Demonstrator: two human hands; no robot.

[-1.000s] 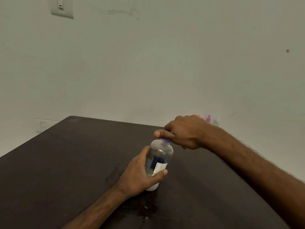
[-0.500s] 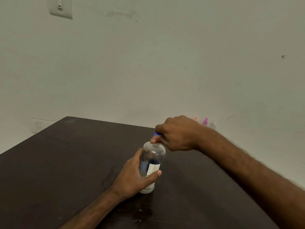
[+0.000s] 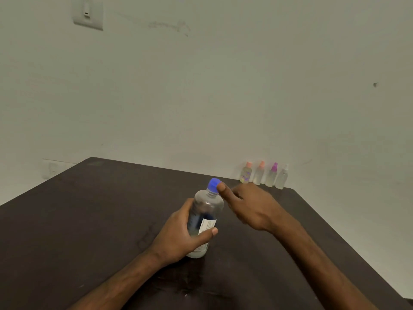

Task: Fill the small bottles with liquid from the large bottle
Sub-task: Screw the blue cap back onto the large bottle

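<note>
The large clear bottle (image 3: 206,217) with a blue cap (image 3: 213,184) and a white label stands upright on the dark table (image 3: 89,220), near its middle. My left hand (image 3: 178,237) grips the bottle's body from the left, thumb across the label. My right hand (image 3: 250,206) is just right of the neck. Its thumb tip touches the cap's side, and its blurred fingers are spread away from the cap. Several small bottles (image 3: 259,174) with pink, purple and white tops stand in a row at the table's far right corner.
The table's back edge meets a pale wall (image 3: 201,97), and its right edge runs diagonally toward me. A light switch (image 3: 87,14) is high on the wall at the left. Wet marks (image 3: 178,285) show on the table in front of the bottle.
My right hand was curled over the cap and has come off it to the right, leaving the cap and the small bottles in plain sight. My left hand keeps its grip.
</note>
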